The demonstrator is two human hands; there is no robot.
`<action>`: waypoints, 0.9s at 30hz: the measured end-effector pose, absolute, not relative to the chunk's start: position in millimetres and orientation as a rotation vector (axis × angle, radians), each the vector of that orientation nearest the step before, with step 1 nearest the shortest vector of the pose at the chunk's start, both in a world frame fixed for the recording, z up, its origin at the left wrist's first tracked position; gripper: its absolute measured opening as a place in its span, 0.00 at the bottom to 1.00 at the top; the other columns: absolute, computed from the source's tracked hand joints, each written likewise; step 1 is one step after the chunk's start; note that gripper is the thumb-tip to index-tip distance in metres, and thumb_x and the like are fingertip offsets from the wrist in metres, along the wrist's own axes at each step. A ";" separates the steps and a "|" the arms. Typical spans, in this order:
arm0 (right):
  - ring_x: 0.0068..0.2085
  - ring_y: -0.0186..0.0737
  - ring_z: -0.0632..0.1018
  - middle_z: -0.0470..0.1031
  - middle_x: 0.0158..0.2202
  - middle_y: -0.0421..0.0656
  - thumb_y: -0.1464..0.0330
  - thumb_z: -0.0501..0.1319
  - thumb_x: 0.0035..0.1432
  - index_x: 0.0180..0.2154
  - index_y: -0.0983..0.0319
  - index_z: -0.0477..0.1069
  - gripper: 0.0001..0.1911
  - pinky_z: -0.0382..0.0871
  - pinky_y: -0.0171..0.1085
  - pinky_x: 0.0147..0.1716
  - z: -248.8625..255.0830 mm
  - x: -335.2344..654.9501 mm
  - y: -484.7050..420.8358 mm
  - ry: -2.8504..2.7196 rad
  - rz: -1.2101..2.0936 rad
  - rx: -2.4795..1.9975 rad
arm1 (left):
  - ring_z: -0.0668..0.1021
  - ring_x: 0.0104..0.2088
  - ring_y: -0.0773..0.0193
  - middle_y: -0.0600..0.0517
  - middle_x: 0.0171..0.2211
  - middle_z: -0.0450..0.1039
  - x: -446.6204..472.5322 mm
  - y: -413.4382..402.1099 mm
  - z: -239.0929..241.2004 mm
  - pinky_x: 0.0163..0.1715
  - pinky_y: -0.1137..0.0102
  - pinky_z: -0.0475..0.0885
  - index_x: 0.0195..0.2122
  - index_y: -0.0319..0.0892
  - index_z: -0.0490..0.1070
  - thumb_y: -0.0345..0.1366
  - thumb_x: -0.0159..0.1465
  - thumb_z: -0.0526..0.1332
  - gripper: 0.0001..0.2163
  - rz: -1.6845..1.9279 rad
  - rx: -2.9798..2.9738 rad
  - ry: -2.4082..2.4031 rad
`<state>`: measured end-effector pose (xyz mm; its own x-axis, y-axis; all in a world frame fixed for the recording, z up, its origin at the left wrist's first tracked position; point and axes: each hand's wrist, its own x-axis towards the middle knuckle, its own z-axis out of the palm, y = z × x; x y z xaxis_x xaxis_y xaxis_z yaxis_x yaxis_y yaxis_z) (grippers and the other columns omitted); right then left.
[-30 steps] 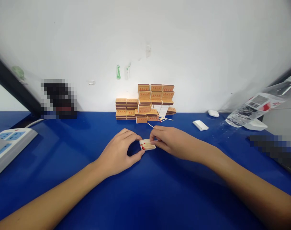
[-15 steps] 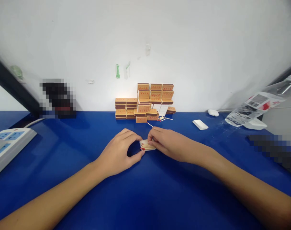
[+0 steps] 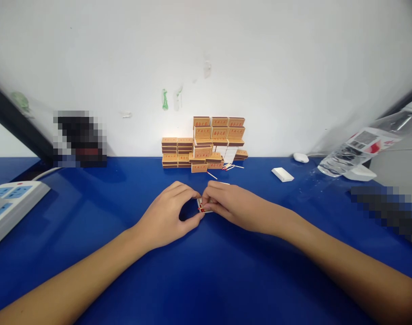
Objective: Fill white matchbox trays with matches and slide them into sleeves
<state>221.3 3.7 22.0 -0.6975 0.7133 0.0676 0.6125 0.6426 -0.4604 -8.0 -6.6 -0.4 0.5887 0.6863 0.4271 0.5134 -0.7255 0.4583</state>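
Note:
A small open matchbox tray (image 3: 201, 210) with red-tipped matches in it lies on the blue table. My left hand (image 3: 172, 216) holds its left end between thumb and index finger. Over the tray, my right hand (image 3: 226, 201) has its fingertips pinched together among the match heads. Whatever sits in that pinch is hidden by the fingers, and so is most of the tray. A pale stick (image 3: 224, 183) shows just behind the right hand's knuckles; whether it is held or lying there I cannot tell.
Stacked matchboxes (image 3: 202, 151) stand against the wall, with loose matches (image 3: 231, 166) and a single match (image 3: 212, 175) in front. To the right are a white box (image 3: 282, 174), a white earbud case (image 3: 301, 157) and a tilted plastic bottle (image 3: 358, 146). A power strip (image 3: 19, 203) lies left.
My right hand has shifted slightly left over the tray, its fingertips now at the match heads and covering more of the matches. My left hand keeps its hold.

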 end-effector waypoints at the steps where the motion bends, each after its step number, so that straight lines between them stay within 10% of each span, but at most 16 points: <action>1: 0.39 0.39 0.74 0.73 0.43 0.44 0.65 0.55 0.75 0.40 0.60 0.69 0.09 0.67 0.39 0.40 22.0 221.2 3.0 -2.631 0.587 -1.092 | 0.77 0.46 0.55 0.49 0.43 0.79 -7.9 -6.8 -0.3 0.49 0.57 0.74 0.46 0.44 0.75 0.35 0.67 0.67 0.07 0.858 2.536 0.983; 27: 0.35 0.42 0.73 0.75 0.35 0.45 0.66 0.57 0.69 0.36 0.60 0.71 0.08 0.62 0.39 0.35 17.5 267.6 41.4 -2.544 0.425 -1.390 | 0.77 0.47 0.56 0.50 0.45 0.80 -8.9 -4.0 -2.0 0.49 0.58 0.75 0.48 0.45 0.76 0.36 0.65 0.68 0.10 0.939 2.516 1.047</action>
